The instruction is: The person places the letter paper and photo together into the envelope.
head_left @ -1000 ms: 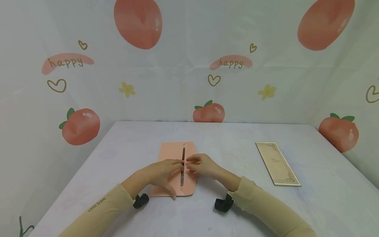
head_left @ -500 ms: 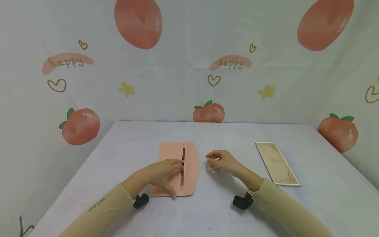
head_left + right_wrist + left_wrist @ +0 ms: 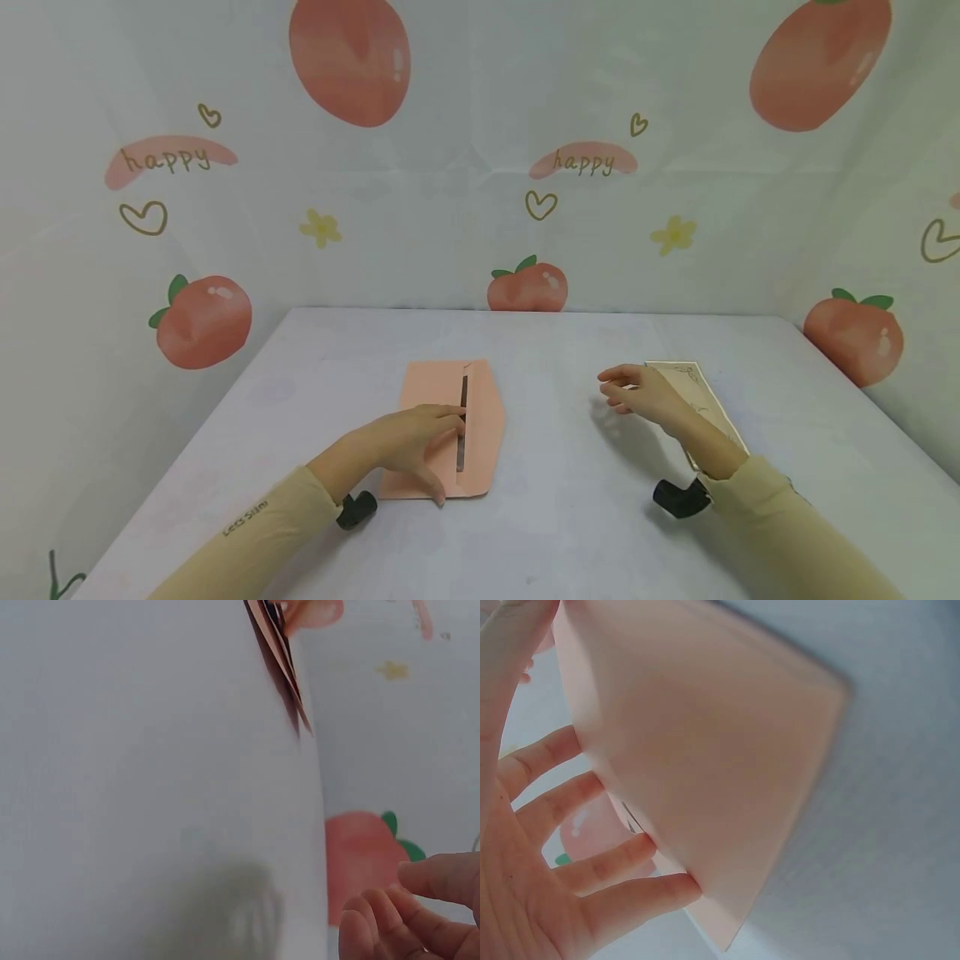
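Note:
A pink paper envelope [image 3: 432, 383] lies on the table left of centre in the head view. Its flap [image 3: 489, 417] points right, and a narrow dark strip [image 3: 461, 454] runs beside the flap. My left hand [image 3: 411, 437] rests on the envelope with spread fingers, the fingertips by the dark strip. In the left wrist view those fingertips touch the pink paper. My right hand [image 3: 647, 396] is raised over the table, fingers loosely bent and holding nothing. Partly hidden beneath its wrist is a long beige card [image 3: 686, 379] with a pale border and corner scrolls.
The white table [image 3: 555, 542] ends at a white backdrop [image 3: 420, 208] printed with peaches, hearts and flowers. A black wrist camera [image 3: 356, 508] sits under the left wrist, and another black camera [image 3: 681, 498] under the right.
My right hand has come away from the envelope's flap and travelled right, to the beige card's left side. The left hand and the envelope have stayed put.

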A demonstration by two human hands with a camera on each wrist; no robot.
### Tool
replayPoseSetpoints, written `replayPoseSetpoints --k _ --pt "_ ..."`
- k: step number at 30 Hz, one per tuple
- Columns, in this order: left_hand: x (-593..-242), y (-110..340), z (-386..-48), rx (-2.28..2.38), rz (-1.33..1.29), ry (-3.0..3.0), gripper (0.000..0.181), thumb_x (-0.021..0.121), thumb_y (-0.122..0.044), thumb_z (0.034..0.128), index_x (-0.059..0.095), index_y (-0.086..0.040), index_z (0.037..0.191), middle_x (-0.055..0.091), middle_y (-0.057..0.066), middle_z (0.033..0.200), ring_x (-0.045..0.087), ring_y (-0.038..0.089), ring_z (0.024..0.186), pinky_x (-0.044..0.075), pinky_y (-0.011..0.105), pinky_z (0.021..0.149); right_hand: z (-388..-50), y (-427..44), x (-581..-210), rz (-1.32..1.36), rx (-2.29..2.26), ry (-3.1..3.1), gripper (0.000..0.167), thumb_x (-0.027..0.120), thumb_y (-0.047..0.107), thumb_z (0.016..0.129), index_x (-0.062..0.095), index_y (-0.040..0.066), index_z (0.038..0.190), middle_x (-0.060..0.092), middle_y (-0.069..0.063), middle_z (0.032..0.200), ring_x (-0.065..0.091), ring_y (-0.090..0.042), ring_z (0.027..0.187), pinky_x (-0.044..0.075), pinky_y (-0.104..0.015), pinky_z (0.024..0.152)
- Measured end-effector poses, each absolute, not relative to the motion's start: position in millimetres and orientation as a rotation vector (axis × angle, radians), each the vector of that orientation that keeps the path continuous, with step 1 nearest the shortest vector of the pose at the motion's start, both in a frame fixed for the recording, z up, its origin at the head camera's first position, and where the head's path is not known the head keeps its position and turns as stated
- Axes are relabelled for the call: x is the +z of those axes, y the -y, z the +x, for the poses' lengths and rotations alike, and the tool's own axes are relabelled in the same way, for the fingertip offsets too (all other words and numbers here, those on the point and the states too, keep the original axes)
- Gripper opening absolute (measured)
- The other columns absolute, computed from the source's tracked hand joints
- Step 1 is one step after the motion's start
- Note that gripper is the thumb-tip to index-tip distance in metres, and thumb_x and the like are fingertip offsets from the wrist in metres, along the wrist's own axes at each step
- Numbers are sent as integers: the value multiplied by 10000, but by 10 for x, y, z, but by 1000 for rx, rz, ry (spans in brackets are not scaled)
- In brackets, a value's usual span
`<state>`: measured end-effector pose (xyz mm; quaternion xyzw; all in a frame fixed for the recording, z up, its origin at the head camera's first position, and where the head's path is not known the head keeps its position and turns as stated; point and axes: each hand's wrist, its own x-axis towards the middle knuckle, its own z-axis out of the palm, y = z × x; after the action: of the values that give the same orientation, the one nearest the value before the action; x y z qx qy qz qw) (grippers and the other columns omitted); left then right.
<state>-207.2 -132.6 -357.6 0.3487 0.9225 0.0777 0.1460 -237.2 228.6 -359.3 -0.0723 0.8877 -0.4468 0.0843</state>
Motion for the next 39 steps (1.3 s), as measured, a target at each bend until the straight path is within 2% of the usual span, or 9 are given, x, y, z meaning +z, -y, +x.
replayPoseSetpoints --k 5,16,25,29,39 --pt "-3567 1326 -2068 227 1028 -2662 818 787 -590 587 489 -210 1246 334 18 1512 329 271 1389 354 458 1106 -2374 -2541 -3503 -203 -1307 -2709 435 535 202 942 487 -107 1244 587 -289 1149 672 -270 921 567 -224 713" --pt "-3568 1327 -2073 232 1039 -2663 814 790 -589 582 492 -210 1239 340 21 1508 333 272 1386 351 453 1109 -2329 -3104 -3454 -28 -1213 -2779 526 503 249 958 408 -152 1284 535 -352 1208 674 -163 848 565 -222 704" --pt "-3575 1332 -2079 226 1042 -2663 825 785 -600 580 490 -212 1245 341 16 1508 331 268 1387 345 447 1115 -2348 -3434 -3555 128 -1222 -2768 554 551 175 922 359 -217 1263 509 -402 1169 557 54 647 536 -159 614" --pt "-3573 1332 -2079 225 1039 -2664 827 787 -598 579 489 -211 1247 339 18 1510 327 267 1390 342 447 1117 -2345 -3531 -3584 204 -1178 -2758 588 572 196 902 351 -203 1273 484 -407 1180 541 7 649 516 -168 592" --pt "-3557 1329 -2080 227 1044 -2660 798 790 -589 583 491 -213 1220 338 21 1509 333 270 1386 349 452 1111 -2351 -3668 -3654 341 -1057 -2724 682 630 272 861 342 -173 1291 450 -397 1208 549 -120 771 495 -186 598"
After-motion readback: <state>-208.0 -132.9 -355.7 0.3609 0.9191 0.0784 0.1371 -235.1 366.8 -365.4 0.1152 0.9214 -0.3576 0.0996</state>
